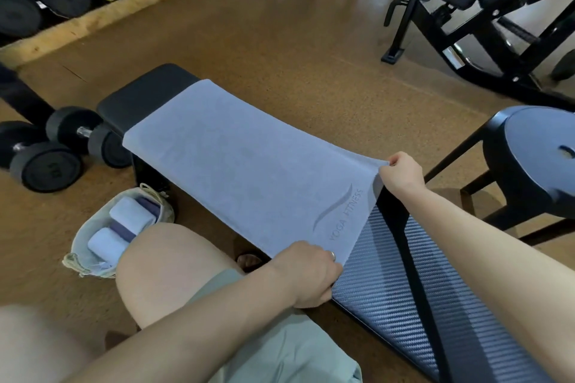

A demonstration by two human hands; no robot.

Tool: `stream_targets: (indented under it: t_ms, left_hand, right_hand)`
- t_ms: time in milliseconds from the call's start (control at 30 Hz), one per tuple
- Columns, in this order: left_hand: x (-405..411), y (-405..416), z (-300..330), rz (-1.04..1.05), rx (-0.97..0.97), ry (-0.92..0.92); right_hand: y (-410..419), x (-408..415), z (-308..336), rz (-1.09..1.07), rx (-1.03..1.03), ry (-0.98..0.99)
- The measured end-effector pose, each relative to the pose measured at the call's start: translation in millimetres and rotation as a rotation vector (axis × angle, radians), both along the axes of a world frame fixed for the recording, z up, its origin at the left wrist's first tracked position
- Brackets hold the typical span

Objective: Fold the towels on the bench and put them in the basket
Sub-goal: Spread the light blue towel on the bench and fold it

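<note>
You have 1 pale grey-blue towel (pixel 236 162) spread flat and unfolded along the black padded bench (pixel 146 96), its far edge stopping short of the bench's far end so bare padding shows there. Its near end carries a "YOGA FITNESS" print with a curved swoosh, and that end lifts off the bench, pinched at both near corners. Left of the bench, on the floor beside its leg, sits your pale woven basket (pixel 81 238). It already holds folded towels (pixel 132 213) packed side by side, pale ones with darker purple-blue ones between.
</note>
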State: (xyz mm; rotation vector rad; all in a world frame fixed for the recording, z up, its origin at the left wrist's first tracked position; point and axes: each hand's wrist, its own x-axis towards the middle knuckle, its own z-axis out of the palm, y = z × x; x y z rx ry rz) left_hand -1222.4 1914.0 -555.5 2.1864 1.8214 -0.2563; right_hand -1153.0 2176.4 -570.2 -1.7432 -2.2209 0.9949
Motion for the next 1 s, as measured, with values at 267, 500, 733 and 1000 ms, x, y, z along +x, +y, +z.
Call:
stream_targets:
  t_ms: [267,500,733,1000]
  left_hand:
    - [-1.8,-10.1,6.1,0.018,-0.088,-0.09]
    - [-7.4,-10.2,8.1,-0.051,-0.135,-0.066]
    - [1.5,-12.8,10.6,-0.068,-0.175,-0.161]
    - [-54.5,-1.6,2.2,-0.01,0.065,0.27]
  right_hand:
    - [-13.7,24.3,-15.9,0.232,0.327,-0.12]
    - [-25.3,15.8,-15.7,0.346,0.565,-0.171]
    - [-34.0,8.3,-31.8,0.517,0.333,-0.21]
    - [-43.4,-16.2,-29.3,0.515,0.517,-0.202]
